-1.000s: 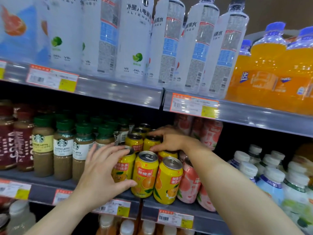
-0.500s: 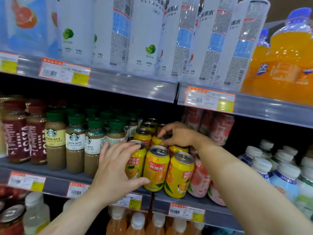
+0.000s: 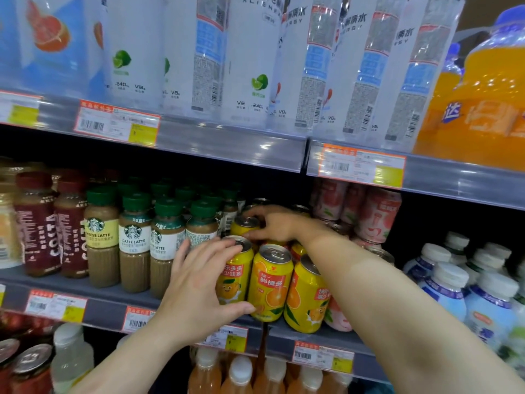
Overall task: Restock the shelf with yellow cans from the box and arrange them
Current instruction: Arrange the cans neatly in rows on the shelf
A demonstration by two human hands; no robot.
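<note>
Left hand (image 3: 196,291) cups the upright front-left can (image 3: 234,273); right hand (image 3: 277,224) reaches deeper, fingertips pinching a rear can (image 3: 244,226) directly behind it.

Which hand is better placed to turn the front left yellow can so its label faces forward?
Left. The left hand already wraps the front left yellow can; the right hand reaches a rear can.

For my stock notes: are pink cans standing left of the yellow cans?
No, the pink cans stand right of the yellow cans.
</note>
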